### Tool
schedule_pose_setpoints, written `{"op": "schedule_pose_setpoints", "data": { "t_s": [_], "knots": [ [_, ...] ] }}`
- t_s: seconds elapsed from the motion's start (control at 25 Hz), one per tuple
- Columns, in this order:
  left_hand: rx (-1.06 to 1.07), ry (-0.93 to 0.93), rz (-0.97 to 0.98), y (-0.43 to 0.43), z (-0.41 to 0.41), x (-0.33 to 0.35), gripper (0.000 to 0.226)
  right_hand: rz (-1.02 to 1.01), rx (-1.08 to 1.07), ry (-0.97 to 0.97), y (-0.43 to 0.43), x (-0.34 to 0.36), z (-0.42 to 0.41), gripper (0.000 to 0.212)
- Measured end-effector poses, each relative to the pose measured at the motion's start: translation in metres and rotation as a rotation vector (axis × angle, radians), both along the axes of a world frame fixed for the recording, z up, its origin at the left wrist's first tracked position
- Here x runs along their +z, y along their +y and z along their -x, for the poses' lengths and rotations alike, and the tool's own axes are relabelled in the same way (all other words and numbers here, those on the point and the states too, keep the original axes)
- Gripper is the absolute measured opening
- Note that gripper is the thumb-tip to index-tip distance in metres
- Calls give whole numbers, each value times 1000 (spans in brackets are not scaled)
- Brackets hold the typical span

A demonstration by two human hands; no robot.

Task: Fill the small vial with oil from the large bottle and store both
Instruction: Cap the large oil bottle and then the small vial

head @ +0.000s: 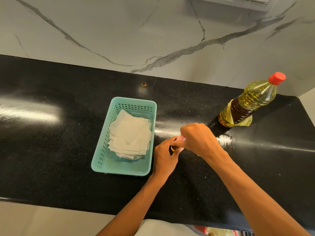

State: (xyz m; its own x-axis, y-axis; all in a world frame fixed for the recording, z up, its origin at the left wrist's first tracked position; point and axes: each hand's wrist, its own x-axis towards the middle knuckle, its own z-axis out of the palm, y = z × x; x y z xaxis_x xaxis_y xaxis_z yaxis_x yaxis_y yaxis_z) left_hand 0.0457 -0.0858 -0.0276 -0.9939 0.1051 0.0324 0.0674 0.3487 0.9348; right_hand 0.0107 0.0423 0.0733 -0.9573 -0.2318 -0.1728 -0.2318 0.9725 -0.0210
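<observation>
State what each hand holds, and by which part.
Left hand grips the small vial by its dark body; right hand pinches its pink top.

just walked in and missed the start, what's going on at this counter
A person is working at a black speckled countertop. The left hand grips a small dark vial with a yellow band, and the right hand pinches its pink top; opening or closing, I cannot tell. The large clear plastic oil bottle stands upright to the right, its red cap on. A teal plastic basket of pale paper squares sits left of the hands.
</observation>
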Motion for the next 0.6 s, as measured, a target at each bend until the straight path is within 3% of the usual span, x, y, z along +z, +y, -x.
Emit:
{"op": "schedule_pose_setpoints", "data": {
  "t_s": [0.12, 0.2, 0.36, 0.48, 0.56, 0.6],
  "knots": [
    [-15, 13, 6, -2, 1, -1, 26, -84, -12, -17, -1, 2, -1, 79],
    [-46, 56, 10, -2, 1, -2, 16, 5, -48, -56, 7, 5, -1, 86],
    [-19, 33, -18, -2, 1, 0, 25, 316, 47, -201, 19, 21, -2, 56],
    [-18, 19, -11, -2, 0, 0, 29, 294, 158, -256, 17, 18, -4, 37],
    [-24, 22, -14, -3, 1, -2, 27, 210, 64, -228, 13, 16, -4, 22],
    [-27, 31, -13, -3, 1, -2, 24, 105, 30, -207, 10, 17, -5, 45]
  ]
}}
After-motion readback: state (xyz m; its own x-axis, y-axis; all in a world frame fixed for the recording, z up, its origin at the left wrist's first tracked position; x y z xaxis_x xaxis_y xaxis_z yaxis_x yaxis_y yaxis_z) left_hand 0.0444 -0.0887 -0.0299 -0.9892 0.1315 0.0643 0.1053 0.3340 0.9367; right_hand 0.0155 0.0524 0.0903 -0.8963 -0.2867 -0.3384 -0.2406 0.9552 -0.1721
